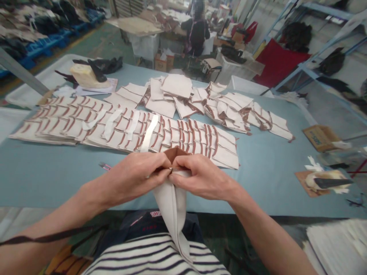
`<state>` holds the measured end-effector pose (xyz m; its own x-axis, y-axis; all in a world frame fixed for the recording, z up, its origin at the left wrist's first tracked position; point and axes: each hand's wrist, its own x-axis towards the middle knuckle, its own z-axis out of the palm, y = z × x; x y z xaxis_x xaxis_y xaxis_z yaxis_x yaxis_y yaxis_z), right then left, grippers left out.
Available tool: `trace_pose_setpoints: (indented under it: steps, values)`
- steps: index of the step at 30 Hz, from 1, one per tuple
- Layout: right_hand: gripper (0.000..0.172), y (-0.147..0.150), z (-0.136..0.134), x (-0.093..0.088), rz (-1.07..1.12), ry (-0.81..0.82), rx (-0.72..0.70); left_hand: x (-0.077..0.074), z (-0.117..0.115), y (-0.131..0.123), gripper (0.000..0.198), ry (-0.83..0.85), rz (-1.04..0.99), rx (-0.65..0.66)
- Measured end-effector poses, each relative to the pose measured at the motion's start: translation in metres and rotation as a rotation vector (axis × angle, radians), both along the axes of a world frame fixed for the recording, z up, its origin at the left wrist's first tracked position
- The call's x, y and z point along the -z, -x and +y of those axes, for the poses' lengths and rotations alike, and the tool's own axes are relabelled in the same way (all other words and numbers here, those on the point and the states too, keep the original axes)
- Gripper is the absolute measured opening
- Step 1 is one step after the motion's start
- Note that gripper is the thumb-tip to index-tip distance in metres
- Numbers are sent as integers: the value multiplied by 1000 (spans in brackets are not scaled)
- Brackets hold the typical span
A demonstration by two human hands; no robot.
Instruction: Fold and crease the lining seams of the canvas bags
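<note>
Both hands meet at the table's near edge, pinching the upper edge of a white sewn piece with a brown inner side (172,204). My left hand (140,172) grips it from the left, thumb and fingertips pressed together. From the right, my right hand (203,175) pinches the same edge, its fingertips almost touching the left ones. The piece hangs down in a fold in front of the striped shirt. Just beyond the hands lies a long overlapping row of similar white pieces with brown edges (183,133). White strips (149,133) lie across that row.
More white pieces (176,86) are heaped behind the row on the blue-green table (266,172). Small pink-handled snips (105,166) lie left of my hands. A cardboard box (321,137) and a pad with a dark tool (323,183) sit at right. A person (197,32) is farther back.
</note>
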<state>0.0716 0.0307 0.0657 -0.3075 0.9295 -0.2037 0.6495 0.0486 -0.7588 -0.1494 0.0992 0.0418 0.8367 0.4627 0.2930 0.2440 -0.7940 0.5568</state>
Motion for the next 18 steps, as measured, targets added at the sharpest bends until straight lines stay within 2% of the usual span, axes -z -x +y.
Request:
trace_pose_setpoints:
  steps: [3, 5, 10, 14, 18]
  values:
    - [26, -8, 3, 2, 134, 66, -23, -11, 8, -1, 21, 285, 9, 59]
    - [26, -11, 4, 3, 171, 74, -18, -18, 12, -1, 25, 370, 16, 68]
    - [28, -13, 5, 2, 189, 96, -22, -25, 16, -3, 38, 383, 56, 54]
    - [28, -11, 6, -2, 140, 118, -24, -24, 11, -5, 26, 398, 82, 33]
    - [32, -7, 7, -7, 65, 124, -48, -22, 7, -5, 18, 304, 94, 16]
